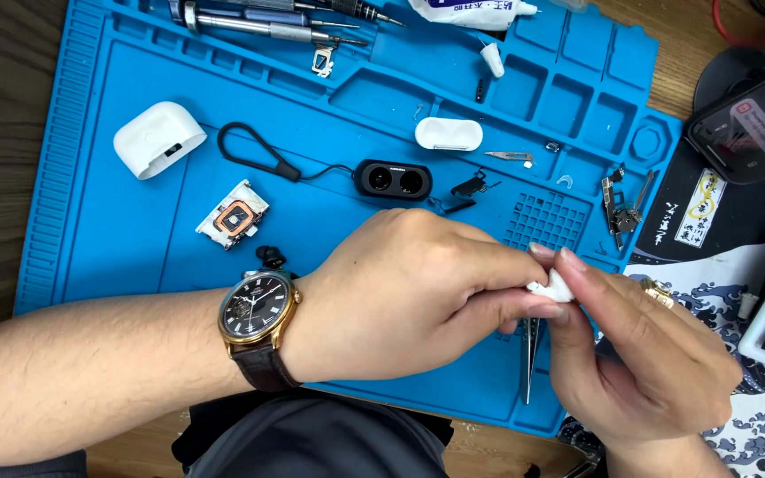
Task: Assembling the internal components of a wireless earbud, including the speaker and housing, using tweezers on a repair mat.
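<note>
Head view: two hands (418, 292) (639, 354), one white earbud (552, 287).

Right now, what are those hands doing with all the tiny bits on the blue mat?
A person's left hand, with a gold watch on its wrist, and right hand pinch a small white piece between their fingertips, just above a blue work mat. Metal tweezers hang below the hands. On the mat lie a white case shell, a small coil board, a black two-hole insert, a white lid and screwdrivers.
</note>
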